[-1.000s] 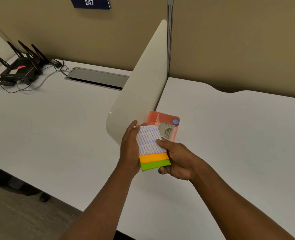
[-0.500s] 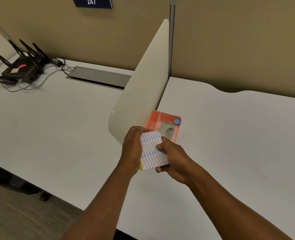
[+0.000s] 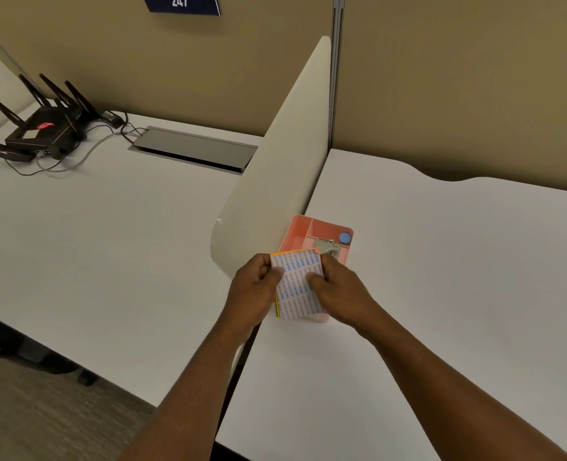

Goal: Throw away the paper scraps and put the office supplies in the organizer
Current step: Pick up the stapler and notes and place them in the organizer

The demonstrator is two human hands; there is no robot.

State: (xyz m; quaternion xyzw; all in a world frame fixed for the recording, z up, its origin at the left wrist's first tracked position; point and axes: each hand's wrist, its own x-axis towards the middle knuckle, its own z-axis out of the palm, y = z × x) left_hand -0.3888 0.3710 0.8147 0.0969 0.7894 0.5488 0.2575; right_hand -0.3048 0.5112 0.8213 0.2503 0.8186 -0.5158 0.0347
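Observation:
A pad of sticky notes (image 3: 298,287) with a white printed backing and orange and green edges is held over the near end of the pink organizer (image 3: 322,227). My left hand (image 3: 254,287) grips its left side and my right hand (image 3: 338,287) pinches its right side. The organizer stands on the right desk next to the divider. Its far compartments hold a metal stapler-like tool (image 3: 327,245) and a small blue round thing (image 3: 344,237). The pad hides the organizer's near compartment.
A cream divider panel (image 3: 285,154) runs between the two white desks, right beside the organizer. A black router (image 3: 39,128) with antennas and cables sits far left. A grey cable tray lid (image 3: 192,149) lies at the back of the left desk. Tan partition walls stand behind.
The orange and green sheets that stuck out below the white backing have been squared up into one stack. Both hands have moved the pad forward over the organizer.

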